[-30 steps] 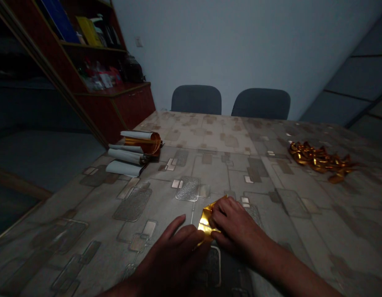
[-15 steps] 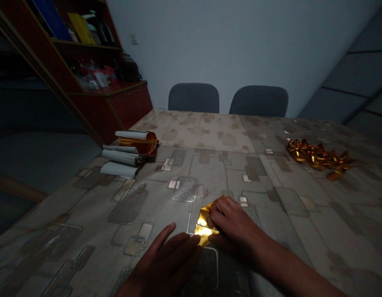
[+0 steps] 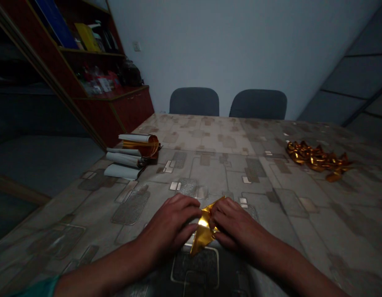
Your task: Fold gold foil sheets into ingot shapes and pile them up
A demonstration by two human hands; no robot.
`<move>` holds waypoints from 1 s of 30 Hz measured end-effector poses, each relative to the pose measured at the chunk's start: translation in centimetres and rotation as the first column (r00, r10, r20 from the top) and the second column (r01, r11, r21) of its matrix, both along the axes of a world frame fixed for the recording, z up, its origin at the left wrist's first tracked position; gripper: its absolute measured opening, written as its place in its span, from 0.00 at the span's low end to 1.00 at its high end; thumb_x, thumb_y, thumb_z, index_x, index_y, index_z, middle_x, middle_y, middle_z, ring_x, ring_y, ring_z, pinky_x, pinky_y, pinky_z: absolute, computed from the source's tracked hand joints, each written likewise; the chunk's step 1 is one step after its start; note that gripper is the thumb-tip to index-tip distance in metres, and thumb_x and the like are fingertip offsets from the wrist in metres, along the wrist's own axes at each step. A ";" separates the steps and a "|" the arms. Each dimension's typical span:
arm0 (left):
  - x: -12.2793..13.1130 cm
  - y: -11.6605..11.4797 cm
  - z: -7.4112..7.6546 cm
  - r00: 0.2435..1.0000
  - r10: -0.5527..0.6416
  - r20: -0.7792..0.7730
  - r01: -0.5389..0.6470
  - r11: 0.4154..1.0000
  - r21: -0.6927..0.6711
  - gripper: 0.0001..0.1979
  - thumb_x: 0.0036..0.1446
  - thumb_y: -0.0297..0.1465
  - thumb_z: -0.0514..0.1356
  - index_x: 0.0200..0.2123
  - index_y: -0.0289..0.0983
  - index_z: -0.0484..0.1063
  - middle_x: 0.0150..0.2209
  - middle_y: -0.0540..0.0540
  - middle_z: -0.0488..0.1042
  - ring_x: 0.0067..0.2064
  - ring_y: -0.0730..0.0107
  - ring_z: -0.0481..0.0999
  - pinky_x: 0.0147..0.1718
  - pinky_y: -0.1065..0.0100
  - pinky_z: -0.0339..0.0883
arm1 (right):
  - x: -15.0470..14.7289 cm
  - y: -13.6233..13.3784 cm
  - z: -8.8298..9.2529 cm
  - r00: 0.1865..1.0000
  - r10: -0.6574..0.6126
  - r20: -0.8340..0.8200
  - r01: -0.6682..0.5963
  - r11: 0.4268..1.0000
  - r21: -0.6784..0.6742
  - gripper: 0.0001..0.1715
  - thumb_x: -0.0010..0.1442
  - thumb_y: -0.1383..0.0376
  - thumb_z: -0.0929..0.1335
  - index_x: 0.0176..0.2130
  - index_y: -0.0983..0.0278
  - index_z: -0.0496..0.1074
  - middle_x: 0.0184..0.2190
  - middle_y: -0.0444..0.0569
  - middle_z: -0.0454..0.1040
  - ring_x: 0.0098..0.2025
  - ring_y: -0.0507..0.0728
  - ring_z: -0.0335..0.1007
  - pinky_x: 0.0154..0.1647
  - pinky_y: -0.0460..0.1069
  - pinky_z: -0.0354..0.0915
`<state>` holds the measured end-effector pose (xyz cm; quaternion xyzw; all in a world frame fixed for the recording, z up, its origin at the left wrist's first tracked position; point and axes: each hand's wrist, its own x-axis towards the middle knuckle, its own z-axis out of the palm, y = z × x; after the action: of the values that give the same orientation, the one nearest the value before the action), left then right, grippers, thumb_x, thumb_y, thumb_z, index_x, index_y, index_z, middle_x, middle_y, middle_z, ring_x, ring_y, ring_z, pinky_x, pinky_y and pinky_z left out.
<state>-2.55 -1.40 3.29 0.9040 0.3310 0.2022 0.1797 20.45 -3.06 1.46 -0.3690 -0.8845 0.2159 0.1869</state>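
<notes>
A folded piece of shiny gold foil paper [image 3: 203, 238] lies at the near middle of the table, with pointed corners at its top and its lower left. My right hand [image 3: 235, 222] grips its right side, fingers curled over it and hiding that part. At the left edge is my left hand [image 3: 175, 220], its fingers bent and the thumb apart from them. Its fingertips come close to the foil paper; whether they touch it I cannot tell.
Patterned cloth covers the table [image 3: 215, 134]. A stack of curled gold and white sheets [image 3: 124, 171] lies at the left. Several folded gold pieces [image 3: 317, 159] sit at the right. Two grey chairs [image 3: 193, 101] stand behind, and a red cabinet [image 3: 132, 105] at back left.
My left hand has lifted off the foil paper's lower corner and moved up beside its left edge. That lower corner now shows. My right hand has stayed on the paper.
</notes>
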 end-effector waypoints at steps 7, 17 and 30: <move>3.2 2.6 0.0 0.981 0.167 -0.100 -0.175 0.981 -0.082 0.03 0.60 0.29 0.61 0.37 0.36 0.70 0.40 0.46 0.70 0.44 0.59 0.68 0.42 0.61 0.64 | 0.0 0.2 -0.5 1.000 0.016 0.004 -0.017 0.991 0.131 0.03 0.64 0.70 0.68 0.38 0.62 0.70 0.38 0.49 0.72 0.42 0.59 0.64 0.45 0.54 0.62; 3.7 1.8 -0.4 0.926 0.242 0.291 -0.012 0.787 -0.617 0.03 0.56 0.26 0.61 0.30 0.36 0.69 0.27 0.52 0.71 0.31 0.70 0.71 0.31 0.71 0.61 | 0.7 -0.1 2.2 0.921 -0.253 -0.297 0.309 0.937 0.161 0.06 0.60 0.70 0.70 0.38 0.61 0.71 0.38 0.49 0.71 0.43 0.60 0.66 0.44 0.55 0.60; 4.0 1.1 -0.4 0.835 0.418 0.358 0.119 0.499 -0.859 0.10 0.47 0.32 0.68 0.27 0.35 0.69 0.24 0.51 0.72 0.27 0.73 0.71 0.26 0.74 0.60 | 0.7 0.3 1.9 0.822 -0.405 -0.399 0.247 0.886 -0.392 0.08 0.59 0.65 0.70 0.28 0.62 0.77 0.26 0.46 0.74 0.32 0.57 0.69 0.34 0.52 0.62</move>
<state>1.43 -0.25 2.86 0.5690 0.4048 0.2658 0.6646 21.17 -2.78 3.33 -0.4786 -0.6872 0.4048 0.3672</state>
